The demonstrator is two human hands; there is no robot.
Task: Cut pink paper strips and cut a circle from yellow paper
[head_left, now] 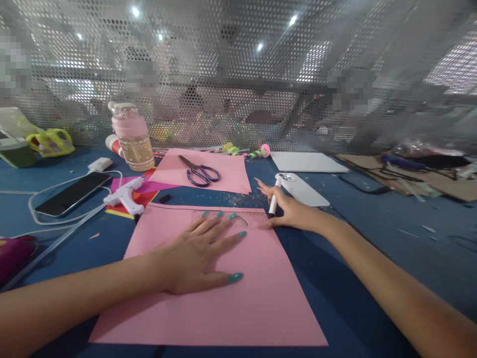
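A large sheet of pink paper [231, 313] lies on the blue table in front of me. My left hand [197, 253] rests flat on it, fingers spread, with the fingertips on a clear plastic ruler [255, 218] near the far edge. A thin dark line runs along the paper just beyond the ruler. My right hand [292, 209], at the ruler's right end, holds a white marker [274, 199] between its fingers, the black end pointing down. A finger of this hand reaches the ruler's right corner. A small black cap [164, 199] lies beyond the paper's far left corner.
Scissors [201, 171] lie on another pink sheet [231, 174] beyond. To the left are a glue gun [126, 196], a black phone [72, 194], cables and a pink-lidded bottle [132, 139]. A white phone [305, 191] and cardboard [402, 174] lie right. Perforated metal panels [231, 64] stand behind.
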